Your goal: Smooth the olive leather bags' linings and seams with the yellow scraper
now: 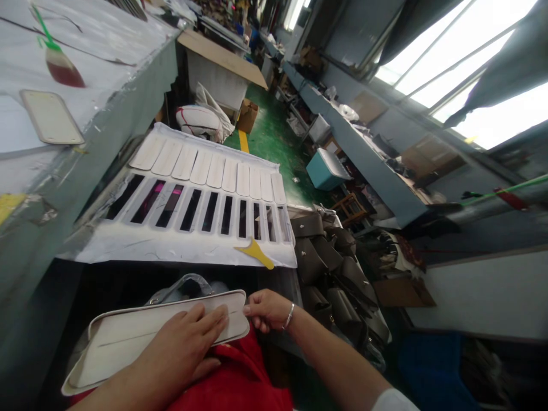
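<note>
A long cream panel (pixel 128 337) with rounded corners and a raised rim lies across my lap, over red cloth. A thin dark line runs along its surface. My left hand (pixel 184 345) rests flat on the panel, fingers stretched out toward its right end. At that end, my right hand (pixel 268 310) has its fingers curled, thumb and forefinger pinched beside the panel's edge. Whatever is in the pinch is too small to make out. Behind the panel shows a plastic-wrapped handle (pixel 188 281), its lower part hidden.
Ahead, a white-covered rack (pixel 192 251) bears a row of cream strips (pixel 205 170), slotted frames (pixel 188 208) and a yellow scraper (pixel 257 253). Dark bags (pixel 329 262) are piled to the right. The left bench holds a red-liquid bottle (pixel 62 65) and another cream panel (pixel 51 117).
</note>
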A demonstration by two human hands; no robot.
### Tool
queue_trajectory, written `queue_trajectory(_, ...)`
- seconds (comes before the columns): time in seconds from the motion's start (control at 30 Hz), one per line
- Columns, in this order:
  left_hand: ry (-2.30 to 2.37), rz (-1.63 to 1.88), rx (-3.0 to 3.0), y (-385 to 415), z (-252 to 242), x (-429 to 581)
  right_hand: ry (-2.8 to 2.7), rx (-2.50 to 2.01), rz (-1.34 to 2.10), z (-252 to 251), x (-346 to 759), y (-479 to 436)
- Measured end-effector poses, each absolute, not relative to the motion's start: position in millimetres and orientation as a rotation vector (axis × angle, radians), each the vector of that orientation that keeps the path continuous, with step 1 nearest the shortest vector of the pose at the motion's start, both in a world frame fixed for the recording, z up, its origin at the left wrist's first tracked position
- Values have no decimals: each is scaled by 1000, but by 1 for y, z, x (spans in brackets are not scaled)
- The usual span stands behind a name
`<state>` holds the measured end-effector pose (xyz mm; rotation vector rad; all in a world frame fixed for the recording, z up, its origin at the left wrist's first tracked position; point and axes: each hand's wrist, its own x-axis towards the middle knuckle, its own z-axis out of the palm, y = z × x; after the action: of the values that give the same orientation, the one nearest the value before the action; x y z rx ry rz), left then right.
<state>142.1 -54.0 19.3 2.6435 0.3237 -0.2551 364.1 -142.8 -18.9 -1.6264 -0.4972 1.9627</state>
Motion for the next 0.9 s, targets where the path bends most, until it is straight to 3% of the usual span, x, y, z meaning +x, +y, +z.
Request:
queue_trajectory(0.3, 370, -124, 2411, -51, 31, 133, -741, -1904, 2056, 7, 363, -121)
queue_trajectory(0.5, 1125, 522, 1629, -13, 42, 26, -997, -2008, 1897, 8, 359, -123)
queue_trajectory(0.73, 1045, 289, 1170, -14, -3, -7, -1091, -1978, 1907, 8, 363, -128)
queue_trajectory(0.9, 1101, 278, 1239, -15, -7, 8, -1190, -2022, 1973, 13, 364, -118)
